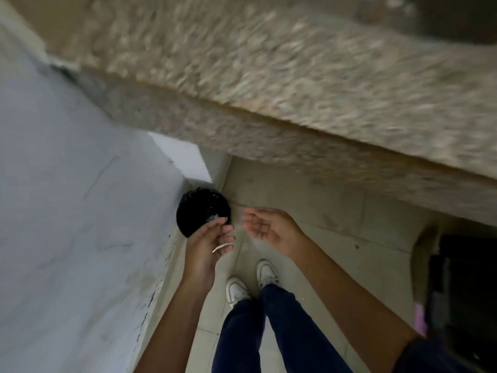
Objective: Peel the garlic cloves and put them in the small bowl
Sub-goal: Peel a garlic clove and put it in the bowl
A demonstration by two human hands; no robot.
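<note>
I am looking down at the floor. My left hand (209, 244) hovers at the near edge of a round black bin (200, 211), fingers relaxed, with a thin white strip of garlic skin (222, 247) lying across them. Pale skin scraps (213, 218) lie inside the bin. My right hand (265, 227) is held palm up just right of the bin, fingers loose and holding nothing. No garlic cloves and no small bowl are in view.
A speckled granite countertop (295, 76), blurred, runs across the top with its edge above the bin. A white wall (67, 211) stands on the left. My white shoes (250, 281) stand on the tiled floor (336, 224). A dark cabinet opening (465, 278) is at the right.
</note>
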